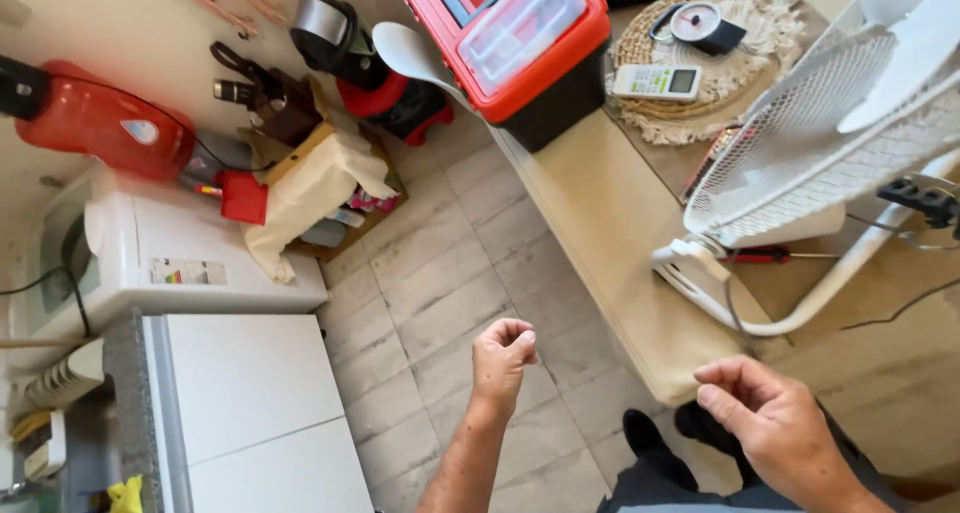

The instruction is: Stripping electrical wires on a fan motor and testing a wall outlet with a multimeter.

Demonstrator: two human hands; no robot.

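Note:
My left hand (503, 358) hovers over the tiled floor (440, 273) with its fingers curled into a loose fist; nothing shows in it. My right hand (770, 423) hangs near the front corner of the beige table (600, 223), fingers bent with thumb and forefinger close together, and nothing visible between them. A white fan (830, 143) lies tilted on the table just beyond my right hand, its base (700, 268) near the table edge. A red-handled screwdriver (765, 256) lies under the fan grille.
A red and black toolbox (520, 33) stands at the table's far end, beside a woven mat (720, 73) bearing a calculator (657, 81) and a small scale (700, 23). White appliances (200, 263) and a white cabinet (260, 403) line the left. Tools and a cardboard box (320, 183) clutter the far floor.

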